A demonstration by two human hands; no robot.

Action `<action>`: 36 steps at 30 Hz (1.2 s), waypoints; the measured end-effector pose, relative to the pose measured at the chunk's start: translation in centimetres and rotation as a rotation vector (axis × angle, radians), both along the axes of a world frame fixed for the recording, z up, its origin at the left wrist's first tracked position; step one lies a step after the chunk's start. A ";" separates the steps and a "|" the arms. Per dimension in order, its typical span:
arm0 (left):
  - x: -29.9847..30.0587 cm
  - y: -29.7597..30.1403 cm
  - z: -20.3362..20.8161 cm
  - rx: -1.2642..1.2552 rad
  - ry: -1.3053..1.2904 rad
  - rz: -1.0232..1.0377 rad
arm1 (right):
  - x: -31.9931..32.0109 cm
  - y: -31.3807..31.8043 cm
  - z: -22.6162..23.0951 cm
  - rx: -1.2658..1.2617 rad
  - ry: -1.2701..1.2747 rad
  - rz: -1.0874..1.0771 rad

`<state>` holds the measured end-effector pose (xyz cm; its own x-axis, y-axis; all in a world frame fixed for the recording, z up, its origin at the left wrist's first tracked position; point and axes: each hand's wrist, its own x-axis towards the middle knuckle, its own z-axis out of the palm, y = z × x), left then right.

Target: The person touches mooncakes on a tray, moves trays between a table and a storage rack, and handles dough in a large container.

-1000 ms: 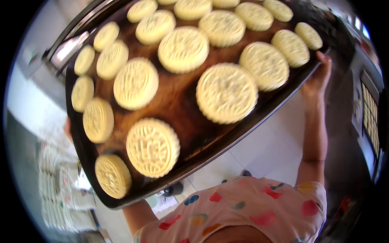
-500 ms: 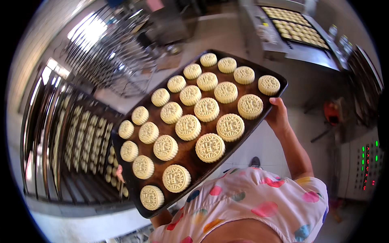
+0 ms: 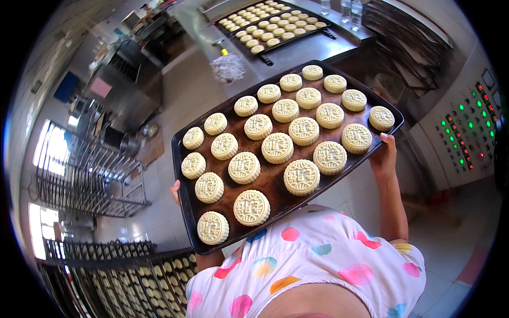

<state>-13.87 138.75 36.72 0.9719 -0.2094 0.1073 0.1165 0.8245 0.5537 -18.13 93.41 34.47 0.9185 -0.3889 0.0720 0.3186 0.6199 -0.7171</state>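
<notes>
You have both hands clamped on a large, dark, rectangular metal tray, which hangs between them in front of your patterned shirt. Your right hand takes the near right corner, its thumb over the rim; your left hand takes the left edge, mostly hidden by the tray, so how far its fingers reach underneath cannot be told. To carry this well, match the height of both hands: the pale yellow, round, embossed cakes with fluted sides stand loose-looking and mostly apart, and would probably slide on a tilt. Watch the one just beside your right thumb, so that the thumb doesn't dent it. Turn smoothly, with elbows close. Mind the shiny metal surface beyond your hands and the dark, tray-filled metal rack below and behind your left hand; a bumped corner could jolt every cake.
</notes>
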 end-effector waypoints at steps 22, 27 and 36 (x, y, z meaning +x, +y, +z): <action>6.7 1.9 -3.5 -0.160 -0.048 -0.110 | 0.6 3.7 3.5 -0.153 -0.073 -0.234; 4.9 0.6 -2.4 -0.228 0.001 -0.068 | 1.5 3.1 6.7 -0.247 0.014 -0.131; 4.5 -1.3 1.1 -0.215 0.160 0.068 | 4.0 0.7 8.4 -0.199 0.196 0.060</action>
